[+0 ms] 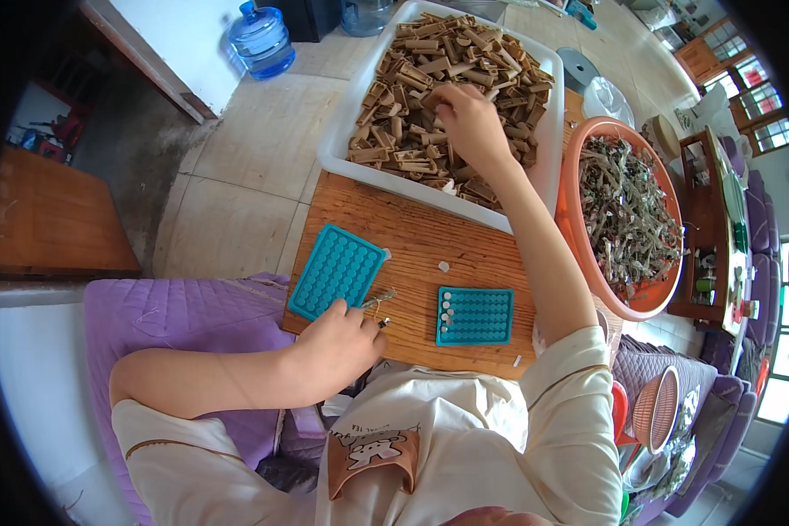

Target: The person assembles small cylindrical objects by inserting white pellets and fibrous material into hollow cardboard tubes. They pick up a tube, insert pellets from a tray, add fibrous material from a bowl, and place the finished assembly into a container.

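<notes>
My right hand [466, 123] reaches into a white plastic bin [340, 145] heaped with brown trough-shaped plastic pieces [403, 131]. Its fingers are curled down among them, and whatever they pinch is hidden. Over the near left part of the wooden table [394, 223], my left hand [337, 342] is closed on a small wired part [380, 300] with thin, clear-looking strands sticking out past the fingers. Just beyond that hand lies a teal tray [337, 270] with rows of round cells. A second teal tray [486, 316], to the right, has several small white discs [447, 307] along its left side.
An orange basin [572, 219] full of tangled wired parts stands right of the table, close to my right forearm. Small white scraps [444, 266] lie on the tabletop. A blue water bottle [261, 42] stands on the floor at far left. Purple quilted padding [193, 316] lies at my left.
</notes>
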Action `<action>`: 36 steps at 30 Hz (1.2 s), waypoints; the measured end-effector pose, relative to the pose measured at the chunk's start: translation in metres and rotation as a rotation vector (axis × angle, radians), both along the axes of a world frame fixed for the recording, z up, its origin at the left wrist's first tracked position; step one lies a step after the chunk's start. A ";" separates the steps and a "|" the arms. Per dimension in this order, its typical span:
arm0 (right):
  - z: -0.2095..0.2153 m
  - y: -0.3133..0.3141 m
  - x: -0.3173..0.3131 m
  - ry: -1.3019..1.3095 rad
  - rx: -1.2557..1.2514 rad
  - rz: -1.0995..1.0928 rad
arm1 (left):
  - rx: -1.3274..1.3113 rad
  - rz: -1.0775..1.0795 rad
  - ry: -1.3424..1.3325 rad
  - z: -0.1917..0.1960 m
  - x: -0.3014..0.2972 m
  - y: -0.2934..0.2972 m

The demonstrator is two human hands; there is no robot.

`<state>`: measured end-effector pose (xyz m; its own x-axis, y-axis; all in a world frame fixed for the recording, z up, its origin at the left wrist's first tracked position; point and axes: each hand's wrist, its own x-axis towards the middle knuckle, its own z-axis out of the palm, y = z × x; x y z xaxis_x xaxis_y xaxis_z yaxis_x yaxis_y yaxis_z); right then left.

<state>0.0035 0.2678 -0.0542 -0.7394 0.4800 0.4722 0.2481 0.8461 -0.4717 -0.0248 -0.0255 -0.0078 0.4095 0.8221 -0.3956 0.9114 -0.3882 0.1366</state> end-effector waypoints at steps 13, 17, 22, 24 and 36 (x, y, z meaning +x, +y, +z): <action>0.047 -0.131 0.116 0.120 -0.154 0.546 | -0.852 1.096 -1.725 0.017 0.007 0.027; 0.048 -0.141 0.127 0.019 -0.308 0.609 | -0.783 0.999 -1.540 0.015 0.003 0.028; 0.058 -0.127 0.135 0.104 -0.160 0.512 | -0.815 0.940 -1.450 0.020 -0.002 0.030; 0.063 -0.098 0.153 -0.041 0.004 0.219 | -0.813 0.986 -1.438 0.022 -0.002 0.029; 0.018 0.032 0.291 -0.513 0.435 -0.427 | -0.889 0.963 -1.406 0.021 0.004 0.028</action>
